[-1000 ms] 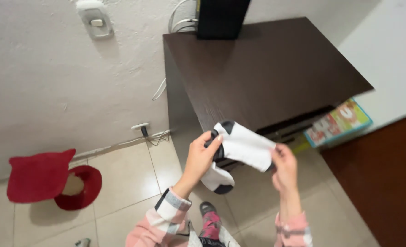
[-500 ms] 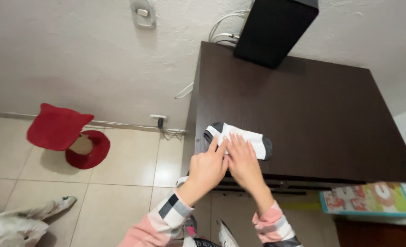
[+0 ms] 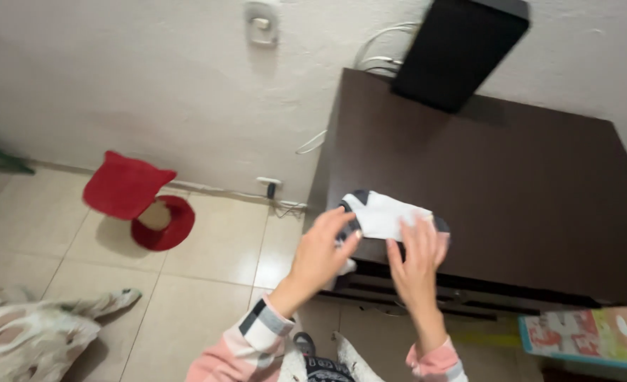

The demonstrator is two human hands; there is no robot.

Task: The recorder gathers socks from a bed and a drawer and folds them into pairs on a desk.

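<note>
A white sock with dark toe and heel (image 3: 388, 214) lies flat on the dark brown table (image 3: 511, 184), close to its front left corner. My left hand (image 3: 324, 251) hovers at the sock's left end, fingers apart, fingertips touching its edge; a white bit of fabric (image 3: 347, 267) hangs below the table edge under this hand. My right hand (image 3: 416, 258) rests with spread fingers on the sock's right end, covering the dark tip. Neither hand grips it. Both sleeves are pink plaid.
A black box-shaped speaker (image 3: 462, 53) stands at the table's back, cables (image 3: 377, 56) behind it. On the tiled floor are a red cushioned pet bed (image 3: 133, 201), a whitish cloth heap (image 3: 24, 332) and a colourful box (image 3: 589, 336). A wall socket (image 3: 270, 185) sits low.
The sock went from being held in the air between both hands to lying flat on the table. My hands have since slid back toward its near edge and ends.
</note>
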